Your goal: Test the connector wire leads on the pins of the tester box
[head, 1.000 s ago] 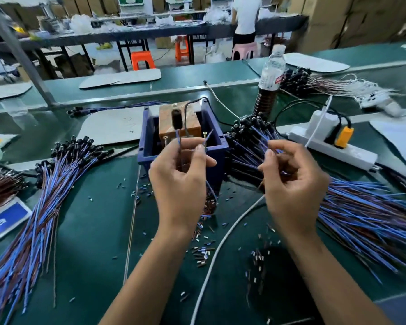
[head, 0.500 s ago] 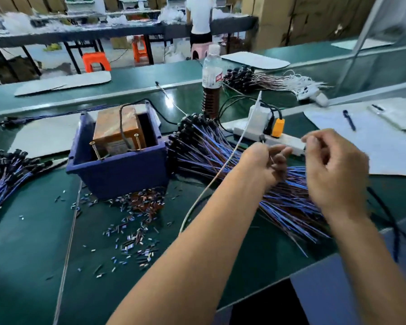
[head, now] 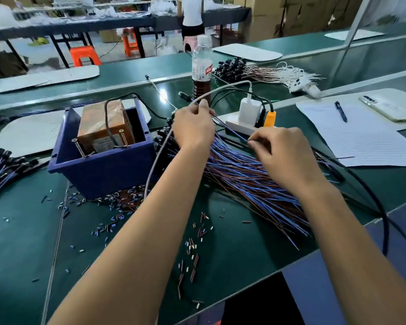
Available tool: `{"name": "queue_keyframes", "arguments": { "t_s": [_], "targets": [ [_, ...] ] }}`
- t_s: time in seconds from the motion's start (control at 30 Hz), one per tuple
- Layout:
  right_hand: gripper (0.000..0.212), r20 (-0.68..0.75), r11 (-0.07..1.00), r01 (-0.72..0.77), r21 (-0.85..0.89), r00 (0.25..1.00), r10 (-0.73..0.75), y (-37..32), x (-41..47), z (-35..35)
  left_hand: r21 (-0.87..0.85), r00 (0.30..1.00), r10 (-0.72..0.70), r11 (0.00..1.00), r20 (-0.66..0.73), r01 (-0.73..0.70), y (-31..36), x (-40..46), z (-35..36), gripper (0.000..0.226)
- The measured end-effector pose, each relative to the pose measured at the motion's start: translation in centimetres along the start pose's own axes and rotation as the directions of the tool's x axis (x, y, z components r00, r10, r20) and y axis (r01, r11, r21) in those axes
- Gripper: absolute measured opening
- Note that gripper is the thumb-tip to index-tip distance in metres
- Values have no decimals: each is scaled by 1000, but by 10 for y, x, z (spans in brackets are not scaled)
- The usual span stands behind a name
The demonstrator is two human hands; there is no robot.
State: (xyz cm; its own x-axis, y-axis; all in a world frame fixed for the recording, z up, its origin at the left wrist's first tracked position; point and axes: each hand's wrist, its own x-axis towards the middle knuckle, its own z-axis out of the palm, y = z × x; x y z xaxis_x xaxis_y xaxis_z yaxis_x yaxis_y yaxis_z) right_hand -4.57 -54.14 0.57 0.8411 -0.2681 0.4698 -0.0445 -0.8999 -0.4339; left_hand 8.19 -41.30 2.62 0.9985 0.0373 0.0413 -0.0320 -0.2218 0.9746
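Orange stools (head: 82,55) stand under a dark workbench (head: 117,22), cardboard boxes (head: 279,17) stacked behind.

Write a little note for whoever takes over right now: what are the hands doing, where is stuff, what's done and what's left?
Left hand: fingers curled at the connector end of the blue and brown wire-lead pile, apparently picking one.
Right hand: pinching a thin blue wire from that pile.
Dark blue plastic tester box with two upright metal pins sits left, nothing touching the pins.
Another wire bundle lies far left.
Left to do: lift a lead, touch its ends to the pins.
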Motion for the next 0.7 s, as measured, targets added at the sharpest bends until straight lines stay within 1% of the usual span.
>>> {"name": "queue_keyframes", "arguments": {
  "t_s": [0.03,0.07,0.1,0.13,0.2,0.27,0.33,0.37,0.43,0.47,0.53,0.6,0.63,0.7],
  "targets": [
    [12,-2,1000,1,-25,1000,-2,-1,2,4,231,989,134,966,-55,-118,-4,3,-8,45],
    [13,-6,999,3,-49,1000,-3,-2,2,8,389,972,226,903,-70,-182,-8,5,-14,47],
    [14,-11,997,5,-77,1000,-6,-2,3,13,481,959,279,849,-57,-218,-12,7,-20,48],
    [15,-14,994,3,-108,1000,-4,-3,2,18,548,953,301,803,-30,-236,-17,8,-23,47],
    [16,-5,988,-12,-155,1000,11,-5,0,27,647,960,276,724,45,-238,-25,8,-26,49],
    [16,3,985,-47,-168,999,48,-5,-2,33,645,963,234,718,132,-263,-29,3,-27,52],
    [15,-17,987,-84,-136,996,83,-10,-2,36,564,946,252,759,205,-325,-32,-7,-34,59],
    [15,-56,990,-97,-106,994,91,-14,-1,36,515,932,274,777,239,-360,-32,-11,-39,60],
    [16,-194,997,-75,-33,979,67,-27,0,37,444,899,351,783,262,-435,-35,-22,-55,62],
    [17,-261,999,-39,4,965,39,-35,1,36,421,875,421,767,239,-485,-36,-30,-63,64],
    [18,-333,991,91,101,941,-53,-59,2,39,415,809,572,709,135,-570,-39,-47,-88,65],
    [17,-341,954,223,200,929,-145,-86,-1,45,413,735,677,657,46,-631,-45,-60,-120,61],
    [17,-335,932,278,233,922,-192,-99,-3,48,412,707,708,643,5,-646,-49,-66,-133,58],
    [16,-297,863,397,313,904,-309,-135,-11,61,473,682,723,642,-112,-604,-60,-70,-169,55]
  ]
}}
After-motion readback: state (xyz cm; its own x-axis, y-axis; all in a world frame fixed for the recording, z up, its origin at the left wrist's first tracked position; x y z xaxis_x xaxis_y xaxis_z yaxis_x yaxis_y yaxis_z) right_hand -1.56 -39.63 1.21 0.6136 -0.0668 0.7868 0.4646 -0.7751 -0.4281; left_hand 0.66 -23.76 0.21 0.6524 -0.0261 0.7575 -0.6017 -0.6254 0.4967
